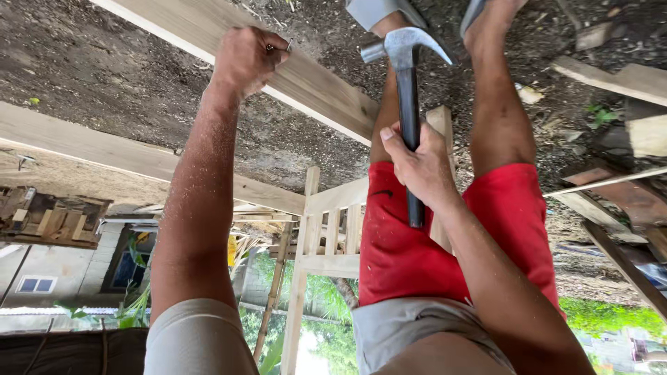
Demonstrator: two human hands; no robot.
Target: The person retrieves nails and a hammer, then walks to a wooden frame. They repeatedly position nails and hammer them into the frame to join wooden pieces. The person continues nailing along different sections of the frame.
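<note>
Head view: the picture comes in upside down, since you are bent far over and looking back between your legs at the dirt ground [125, 76]. Your left hand [246, 59] is closed at the edge of a pale wooden plank [326, 90], fingers pinched together on a small nail [286, 46] held against the wood. Your right hand [420, 167] is wrapped tight round the dark handle of a claw hammer [408, 83], its steel head raised near the plank and just beside your legs in red shorts [417, 250].

As for progress, I'd judge the nail is only being set: it sits in your fingertips, not sunk, and the hammer head is apart from it, so the driving remains to be done. A second long plank [104, 149] lies well apart across the ground, with no fixing I can make out. A slatted wooden frame [333, 222] stands beyond your legs, already assembled. Scrap boards [625, 76] lie near your feet. Whether other nails are already in the plank, I cannot tell
</note>
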